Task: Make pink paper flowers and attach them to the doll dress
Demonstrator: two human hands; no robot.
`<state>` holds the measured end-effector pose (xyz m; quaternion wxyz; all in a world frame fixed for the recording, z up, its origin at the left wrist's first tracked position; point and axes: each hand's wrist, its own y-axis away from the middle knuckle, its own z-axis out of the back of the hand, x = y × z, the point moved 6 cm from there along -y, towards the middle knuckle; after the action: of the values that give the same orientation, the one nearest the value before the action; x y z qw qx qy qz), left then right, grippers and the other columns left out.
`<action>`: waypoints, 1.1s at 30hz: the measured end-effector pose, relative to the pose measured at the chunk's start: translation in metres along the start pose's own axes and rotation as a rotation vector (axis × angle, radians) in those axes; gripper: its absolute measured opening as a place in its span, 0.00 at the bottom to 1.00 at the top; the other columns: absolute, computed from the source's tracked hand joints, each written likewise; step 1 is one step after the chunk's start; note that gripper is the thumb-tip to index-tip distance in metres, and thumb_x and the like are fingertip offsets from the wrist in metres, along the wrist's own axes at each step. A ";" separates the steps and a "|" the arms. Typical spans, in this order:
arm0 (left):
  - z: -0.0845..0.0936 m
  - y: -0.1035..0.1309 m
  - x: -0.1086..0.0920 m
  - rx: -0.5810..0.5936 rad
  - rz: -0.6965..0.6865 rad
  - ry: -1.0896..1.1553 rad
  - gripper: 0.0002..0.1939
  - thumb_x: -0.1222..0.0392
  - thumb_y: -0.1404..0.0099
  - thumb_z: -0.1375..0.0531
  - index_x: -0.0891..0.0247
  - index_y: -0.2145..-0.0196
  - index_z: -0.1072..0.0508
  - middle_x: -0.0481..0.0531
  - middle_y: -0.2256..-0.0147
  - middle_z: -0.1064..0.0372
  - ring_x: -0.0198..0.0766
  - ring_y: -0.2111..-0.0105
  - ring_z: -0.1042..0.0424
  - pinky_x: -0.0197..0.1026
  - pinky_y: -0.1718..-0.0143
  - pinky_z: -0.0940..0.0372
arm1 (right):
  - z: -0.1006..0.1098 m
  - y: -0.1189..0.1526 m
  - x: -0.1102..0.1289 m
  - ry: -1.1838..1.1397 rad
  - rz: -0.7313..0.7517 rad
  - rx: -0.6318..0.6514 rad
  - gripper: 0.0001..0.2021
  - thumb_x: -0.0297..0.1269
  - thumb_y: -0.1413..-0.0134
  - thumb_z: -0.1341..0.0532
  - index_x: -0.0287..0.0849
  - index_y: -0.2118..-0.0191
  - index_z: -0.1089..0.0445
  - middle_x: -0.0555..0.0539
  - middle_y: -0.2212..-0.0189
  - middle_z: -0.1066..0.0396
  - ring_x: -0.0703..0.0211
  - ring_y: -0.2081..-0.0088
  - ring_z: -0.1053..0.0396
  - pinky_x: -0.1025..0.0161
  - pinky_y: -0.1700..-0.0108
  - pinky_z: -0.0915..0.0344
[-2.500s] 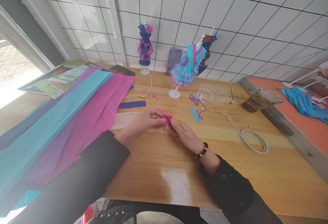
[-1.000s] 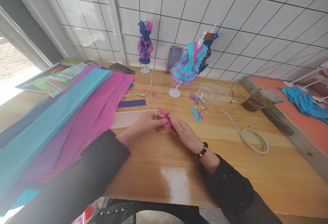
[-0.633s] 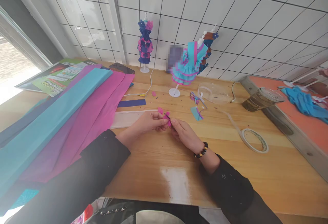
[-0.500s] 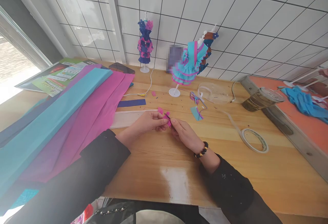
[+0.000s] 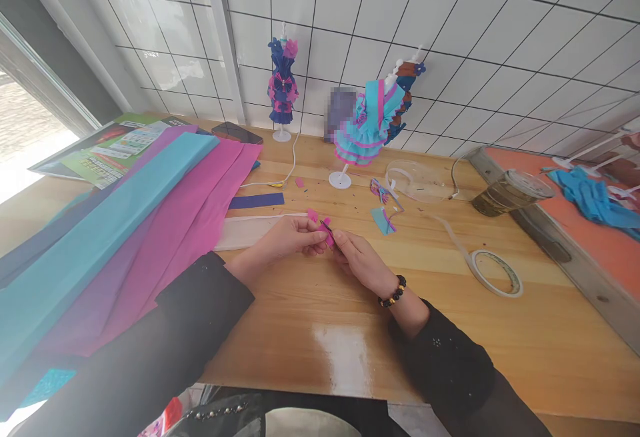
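Note:
My left hand (image 5: 299,236) pinches a small pink piece (image 5: 328,232) between its fingertips. Closed around a dark, thin-tipped tool (image 5: 325,225), my right hand (image 5: 354,256) meets the left one at the pink piece. The tool's tip lies against the piece; its rear part is hidden in my fingers, so its kind is hard to tell. Another pink scrap (image 5: 313,214) is just above my left fingertips. A white strip (image 5: 240,232) lies behind my left wrist, with a dark blue strip (image 5: 257,201) above it.
Coloured sheets (image 5: 165,217) cover the table's left side. Two dress stands, one blue and pink (image 5: 283,84), one turquoise (image 5: 367,124), stand at the wall. To the right are a teal scrap (image 5: 383,220), a tape roll (image 5: 497,274) and a lidded cup (image 5: 511,194).

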<state>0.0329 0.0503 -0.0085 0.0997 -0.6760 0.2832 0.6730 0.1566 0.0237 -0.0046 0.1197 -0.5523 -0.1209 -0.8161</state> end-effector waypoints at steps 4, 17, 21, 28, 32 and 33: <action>0.000 0.000 0.000 0.004 0.003 0.000 0.15 0.51 0.49 0.36 0.68 0.73 0.27 0.52 0.74 0.28 0.32 0.76 0.32 0.35 0.73 0.38 | 0.000 0.000 0.000 -0.015 -0.003 -0.001 0.21 0.52 0.41 0.56 0.42 0.75 0.43 0.56 0.83 0.52 0.68 0.81 0.55 0.68 0.79 0.54; -0.004 0.001 0.000 0.039 0.002 0.010 0.14 0.52 0.49 0.36 0.68 0.75 0.29 0.51 0.75 0.29 0.31 0.76 0.32 0.35 0.73 0.39 | -0.002 0.001 -0.001 -0.046 -0.013 0.027 0.21 0.53 0.42 0.55 0.41 0.74 0.42 0.56 0.82 0.52 0.69 0.81 0.56 0.68 0.79 0.55; -0.003 0.000 0.000 0.051 -0.015 0.011 0.14 0.52 0.50 0.35 0.68 0.74 0.29 0.52 0.74 0.29 0.31 0.76 0.32 0.35 0.73 0.38 | -0.002 0.002 0.000 -0.040 -0.006 0.029 0.21 0.53 0.42 0.56 0.41 0.74 0.42 0.55 0.82 0.52 0.68 0.80 0.55 0.68 0.79 0.54; -0.002 -0.001 0.002 0.082 -0.039 0.001 0.15 0.51 0.49 0.36 0.68 0.72 0.27 0.52 0.74 0.29 0.32 0.75 0.31 0.36 0.71 0.37 | 0.000 0.002 -0.001 -0.016 -0.005 0.021 0.21 0.53 0.41 0.56 0.41 0.74 0.41 0.55 0.82 0.51 0.68 0.80 0.54 0.67 0.78 0.53; -0.001 -0.001 0.003 0.097 -0.053 -0.005 0.15 0.50 0.49 0.36 0.67 0.72 0.27 0.51 0.75 0.29 0.32 0.75 0.31 0.36 0.71 0.37 | 0.000 0.002 0.000 -0.011 0.003 0.031 0.20 0.52 0.41 0.56 0.42 0.75 0.43 0.55 0.82 0.52 0.68 0.80 0.55 0.67 0.78 0.54; -0.001 -0.001 0.002 0.099 -0.058 -0.011 0.15 0.50 0.48 0.37 0.67 0.72 0.27 0.51 0.75 0.29 0.32 0.75 0.32 0.36 0.72 0.37 | 0.000 0.003 0.000 -0.008 0.004 0.035 0.20 0.52 0.41 0.57 0.42 0.75 0.44 0.55 0.82 0.53 0.68 0.81 0.55 0.67 0.78 0.54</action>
<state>0.0340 0.0501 -0.0109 0.1539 -0.6745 0.2958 0.6587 0.1578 0.0213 -0.0046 0.1303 -0.5537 -0.1345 -0.8114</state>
